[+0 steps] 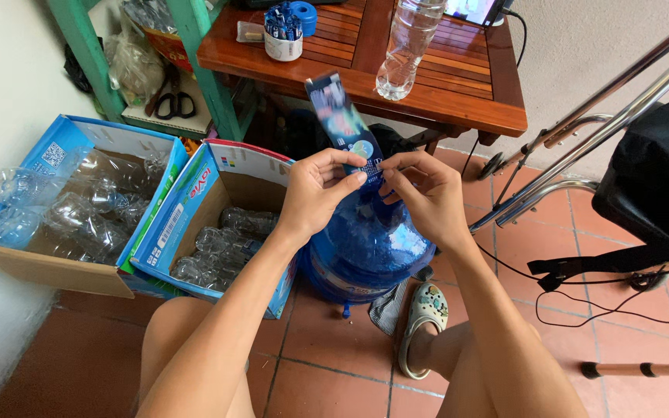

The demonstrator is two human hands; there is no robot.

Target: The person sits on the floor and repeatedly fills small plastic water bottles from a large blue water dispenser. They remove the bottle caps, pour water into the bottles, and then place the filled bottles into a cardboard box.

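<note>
Both my hands meet over the neck of a large blue water jug [365, 248] that stands on the tiled floor between my knees. My left hand [315, 193] and my right hand [427, 197] pinch a long dark blue plastic label strip [342, 124] that rises up and to the left from the jug's top. The strip is blurred. The jug's neck is hidden behind my fingers.
Two open cardboard boxes [187, 224] [9, 255] of clear empty bottles sit on the left. A wooden table [443, 93] behind the jug carries a clear bottle [406, 46] and a cup of small items [283, 31]. A metal frame with a black bag [652, 178] stands right.
</note>
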